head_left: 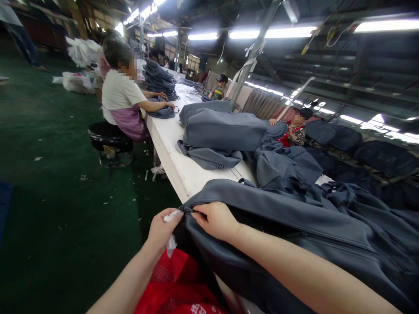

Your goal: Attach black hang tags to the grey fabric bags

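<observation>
At the near end of the long white counter [176,168], a person pinches the corner of a grey fabric cover [294,222] that droops over the edge toward their lap. The left hand [160,231] is closed around a crumpled scrap of white paper or cloth [170,244], its fingertips meeting the cover's corner; the right hand [216,220] is closed too, thumb and forefinger nipping the seam or zip end right at that corner. Both forearms reach up from below, the right one lying across the draped cover. Judging by how things lie, the work on this piece looks barely begun: only the corner is in hand, and the rest of the cover sprawls unsorted across the counter. A neat pile of folded grey covers [219,133] sits further along, which suggests finished pieces, while loose ones lie heaped beside it. A red bag [176,288] rests under the hands. Beyond, a seated co-worker [122,98] on a black stool [109,137] handles similar fabric.
</observation>
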Motion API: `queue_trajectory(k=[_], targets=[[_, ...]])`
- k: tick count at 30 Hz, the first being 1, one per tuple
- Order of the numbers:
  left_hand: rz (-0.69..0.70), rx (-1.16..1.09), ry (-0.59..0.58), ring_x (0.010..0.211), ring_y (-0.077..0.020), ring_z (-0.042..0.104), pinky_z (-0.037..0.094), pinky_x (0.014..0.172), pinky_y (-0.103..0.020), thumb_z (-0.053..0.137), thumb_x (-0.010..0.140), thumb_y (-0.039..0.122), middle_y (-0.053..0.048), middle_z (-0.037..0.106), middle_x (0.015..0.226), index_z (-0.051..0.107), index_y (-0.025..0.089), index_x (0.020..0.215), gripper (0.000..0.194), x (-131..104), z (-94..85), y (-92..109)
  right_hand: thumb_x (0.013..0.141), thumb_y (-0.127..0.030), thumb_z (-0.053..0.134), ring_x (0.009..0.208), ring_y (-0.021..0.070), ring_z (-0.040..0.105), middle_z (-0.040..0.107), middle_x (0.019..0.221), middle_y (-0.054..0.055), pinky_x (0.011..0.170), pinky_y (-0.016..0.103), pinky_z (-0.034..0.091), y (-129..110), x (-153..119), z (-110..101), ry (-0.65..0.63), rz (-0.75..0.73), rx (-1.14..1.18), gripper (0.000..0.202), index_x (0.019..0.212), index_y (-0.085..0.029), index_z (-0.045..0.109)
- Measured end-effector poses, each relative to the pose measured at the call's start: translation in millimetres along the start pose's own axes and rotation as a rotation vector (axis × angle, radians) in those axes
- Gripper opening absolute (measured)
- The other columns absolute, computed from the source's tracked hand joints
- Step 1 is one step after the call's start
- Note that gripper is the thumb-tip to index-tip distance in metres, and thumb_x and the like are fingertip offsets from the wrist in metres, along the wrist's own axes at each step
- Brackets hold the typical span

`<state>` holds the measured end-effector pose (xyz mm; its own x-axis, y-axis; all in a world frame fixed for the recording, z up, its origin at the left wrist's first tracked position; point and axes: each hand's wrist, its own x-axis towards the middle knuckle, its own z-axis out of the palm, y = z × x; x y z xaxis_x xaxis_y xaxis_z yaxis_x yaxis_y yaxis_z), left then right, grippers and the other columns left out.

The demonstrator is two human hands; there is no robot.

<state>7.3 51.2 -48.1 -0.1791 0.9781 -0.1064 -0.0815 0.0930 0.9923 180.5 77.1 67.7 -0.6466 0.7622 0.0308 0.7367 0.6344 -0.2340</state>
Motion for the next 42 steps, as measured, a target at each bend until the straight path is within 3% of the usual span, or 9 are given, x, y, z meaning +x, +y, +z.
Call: queue_trajectory(k=[4,9,16,21,25,27,31,37,42], targets=[[0.270,0.418,0.138,0.066,-0.0171,0.057,0.041,0.061,-0.027,0.055,0.083,0.038,-0.002,0.062,0.067,0.067,0.019,0.074,0.025,-15.7,10.9,2.6,0.096,-0.033,0.041,0.081,0.0191,0.065,0.072,0.088,0.006,0.069,0.028,0.039,-8.3,7.2,2.6,-0.035,0.006,-0.105,0.032,0.087,-0.018,0.067],[0.467,0.604,0.125,0.070,-0.0188,0.059,0.042,0.065,-0.029,0.047,0.088,0.034,-0.004,0.061,0.070,0.066,0.020,0.073,0.028,-19.3,14.8,0.0,0.094,-0.022,0.042,0.085,0.0239,0.065,0.070,0.092,0.011,0.076,0.033,0.044,-14.5,17.5,11.2,-0.151,-0.049,-0.278,0.026,0.090,-0.014,0.067],[0.420,0.662,0.066,0.070,-0.0191,0.061,0.044,0.063,-0.028,0.050,0.088,0.040,-0.003,0.065,0.072,0.067,0.021,0.079,0.027,-10.3,-1.0,3.6,0.091,-0.017,0.047,0.092,0.0249,0.065,0.070,0.099,0.014,0.086,0.034,0.046,-13.2,21.1,3.0,-0.331,-0.094,-0.327,0.024,0.097,-0.010,0.069],[0.713,0.696,0.137,0.091,-0.0205,0.062,0.048,0.081,-0.031,0.052,0.089,0.037,-0.009,0.064,0.114,0.068,0.020,0.094,0.024,-12.3,-16.2,39.6,0.093,-0.031,0.050,0.100,0.0250,0.064,0.066,0.117,0.015,0.095,0.036,0.044,0.8,-21.1,-39.1,-0.155,0.076,-0.189,0.033,0.117,-0.013,0.064],[0.919,0.830,-0.172,0.081,-0.0147,0.064,0.051,0.077,-0.030,0.051,0.090,0.033,-0.004,0.028,0.154,0.071,0.030,0.104,0.024,-10.0,4.4,75.2,0.096,-0.022,0.040,0.109,0.0249,0.061,0.063,0.123,0.015,0.099,0.036,0.042,20.2,-62.1,-58.3,0.023,0.369,-0.217,0.038,0.129,-0.013,0.055],[0.939,0.965,-0.328,0.090,-0.0184,0.065,0.053,0.079,-0.032,0.049,0.090,0.031,-0.002,0.017,0.158,0.063,0.034,0.120,0.033,-2.7,23.0,87.1,0.095,-0.037,0.043,0.111,0.0286,0.060,0.061,0.125,0.017,0.096,0.038,0.045,25.2,-81.3,-59.5,-0.078,0.438,-0.166,0.046,0.133,-0.012,0.053],[0.915,1.166,-0.322,0.094,-0.0233,0.067,0.055,0.074,-0.032,0.050,0.087,0.025,-0.001,0.018,0.158,0.045,0.037,0.138,0.052,14.5,52.0,98.8,0.087,-0.064,0.043,0.111,0.0347,0.060,0.058,0.128,0.022,0.091,0.042,0.048,16.1,-117.9,-55.1,-0.391,0.334,0.031,0.076,0.141,-0.010,0.044],[0.933,1.167,-0.256,0.108,-0.0243,0.062,0.055,0.074,-0.032,0.045,0.090,0.025,0.001,0.024,0.156,0.053,0.032,0.130,0.041,14.1,62.3,99.7,0.092,-0.057,0.040,0.103,0.0312,0.063,0.061,0.121,0.021,0.087,0.042,0.049,-0.5,-153.3,-52.2,-0.171,0.278,-0.075,0.068,0.139,-0.008,0.045],[0.909,1.305,-0.208,0.102,-0.0266,0.064,0.055,0.068,-0.036,0.043,0.091,0.027,0.000,0.024,0.156,0.047,0.029,0.135,0.045,10.8,73.2,98.8,0.090,-0.056,0.047,0.099,0.0275,0.065,0.065,0.114,0.018,0.085,0.037,0.050,-0.2,-165.4,-53.1,-0.186,0.256,-0.025,0.063,0.132,-0.009,0.052]])
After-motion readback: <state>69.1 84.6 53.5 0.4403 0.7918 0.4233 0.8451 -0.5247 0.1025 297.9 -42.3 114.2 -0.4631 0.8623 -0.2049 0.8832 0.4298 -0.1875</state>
